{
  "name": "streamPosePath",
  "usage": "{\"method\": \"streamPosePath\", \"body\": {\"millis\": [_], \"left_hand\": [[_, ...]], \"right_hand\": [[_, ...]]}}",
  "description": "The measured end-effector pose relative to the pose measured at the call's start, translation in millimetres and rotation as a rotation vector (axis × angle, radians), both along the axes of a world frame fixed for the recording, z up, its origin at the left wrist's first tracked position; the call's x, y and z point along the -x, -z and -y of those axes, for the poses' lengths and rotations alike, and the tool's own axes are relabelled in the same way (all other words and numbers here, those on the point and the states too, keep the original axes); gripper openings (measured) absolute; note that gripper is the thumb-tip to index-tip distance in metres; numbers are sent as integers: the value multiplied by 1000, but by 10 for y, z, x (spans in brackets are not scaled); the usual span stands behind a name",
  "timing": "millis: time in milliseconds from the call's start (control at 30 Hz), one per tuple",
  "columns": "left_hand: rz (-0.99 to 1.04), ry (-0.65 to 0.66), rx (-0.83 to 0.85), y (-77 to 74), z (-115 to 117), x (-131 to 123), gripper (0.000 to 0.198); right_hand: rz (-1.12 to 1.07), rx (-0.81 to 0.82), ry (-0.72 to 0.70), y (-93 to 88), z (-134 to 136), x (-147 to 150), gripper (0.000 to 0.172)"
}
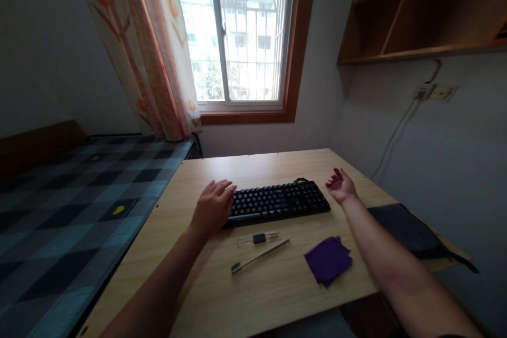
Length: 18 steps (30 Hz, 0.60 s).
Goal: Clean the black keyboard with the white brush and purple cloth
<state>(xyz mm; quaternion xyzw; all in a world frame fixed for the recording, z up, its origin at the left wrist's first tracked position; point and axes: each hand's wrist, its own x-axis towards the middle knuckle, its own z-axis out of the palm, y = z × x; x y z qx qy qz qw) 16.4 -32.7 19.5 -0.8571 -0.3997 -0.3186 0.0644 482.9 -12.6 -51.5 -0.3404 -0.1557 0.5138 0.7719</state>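
Note:
A black keyboard (pixel 279 202) lies across the middle of a light wooden desk (pixel 245 296). My left hand (pixel 214 207) rests palm down over the keyboard's left end, fingers stretched out and slightly spread. My right hand (pixel 340 186) hovers just past the keyboard's right end, palm turned inward, fingers loosely curled and apart, holding nothing. In front of the keyboard lie a small wire tool with a black grip (pixel 259 238), a long thin brush (pixel 259 256) and a folded purple cloth (pixel 328 260).
A dark cloth or pad (pixel 412 232) lies at the desk's right edge. A bed with a checked blue cover (pixel 71 211) adjoins the desk on the left. Behind are a window (pixel 237 31), a curtain (pixel 150 47), a wall shelf (pixel 428 10) and a socket with a hanging cable (pixel 425 91).

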Motion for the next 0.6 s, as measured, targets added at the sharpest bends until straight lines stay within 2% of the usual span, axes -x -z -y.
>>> {"method": "streamPosePath", "body": {"millis": [67, 133, 233, 300, 400, 500, 600], "left_hand": [[36, 139, 16, -83, 365, -307, 32], [108, 275, 141, -93, 788, -659, 30], [147, 454, 529, -30, 1401, -1203, 33], [152, 525, 744, 28, 1703, -1526, 40], [181, 555, 895, 122, 1916, -1903, 52], [229, 528, 951, 210, 1923, -2136, 57], [243, 509, 989, 265, 1894, -2240, 57]], "right_hand": [[-102, 0, 26, 95, -30, -47, 16], [-105, -6, -7, 137, -55, -62, 14], [-51, 3, -45, 137, -85, -68, 17], [-39, 7, -37, 128, -97, -71, 18], [-31, 9, -32, 126, -104, -75, 19], [-19, 9, -38, 134, -106, -75, 21], [-16, 3, -43, 136, -109, -72, 22]]}}
